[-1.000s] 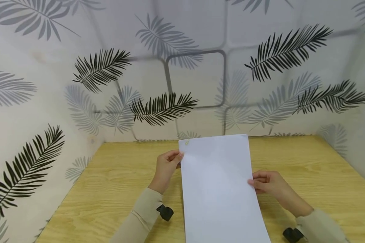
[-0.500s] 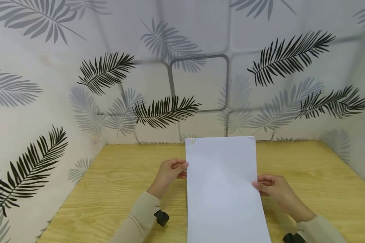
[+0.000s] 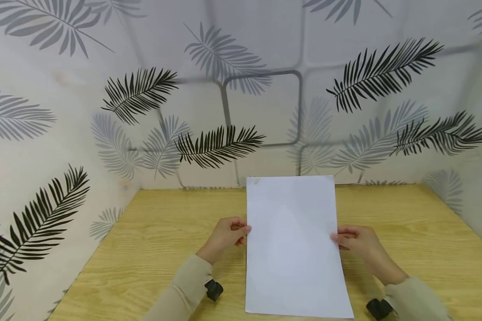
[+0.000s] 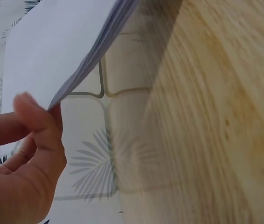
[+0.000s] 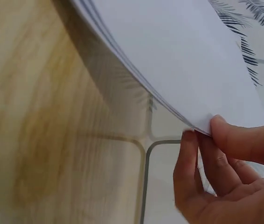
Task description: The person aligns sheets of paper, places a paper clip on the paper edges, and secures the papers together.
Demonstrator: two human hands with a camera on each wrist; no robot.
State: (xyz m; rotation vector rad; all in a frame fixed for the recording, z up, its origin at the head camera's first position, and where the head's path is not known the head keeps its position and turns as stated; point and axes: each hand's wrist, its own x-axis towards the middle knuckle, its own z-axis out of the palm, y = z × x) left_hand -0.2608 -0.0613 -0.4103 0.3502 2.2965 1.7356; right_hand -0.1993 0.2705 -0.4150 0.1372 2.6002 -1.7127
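A thin stack of white paper (image 3: 291,258) is held up off the wooden table, with a small yellowish paper clip (image 3: 256,180) at its upper left corner. Several sheet edges show along its side in both wrist views. My left hand (image 3: 226,236) pinches the left edge of the paper (image 4: 62,46) between thumb and fingers. On the opposite edge, a little lower, my right hand (image 3: 359,243) pinches it the same way, thumb on top, as the right wrist view confirms for this hand (image 5: 234,163).
The wooden table (image 3: 164,232) extends on both sides of the paper. Behind it and at the sides stand walls with a leaf pattern (image 3: 221,147). A black wrist camera (image 3: 214,290) sits on the left sleeve and another camera (image 3: 379,308) on the right.
The paper has shifted a little right and been raised, so its lower edge now shows in the head view. My left hand has moved down along the left edge.
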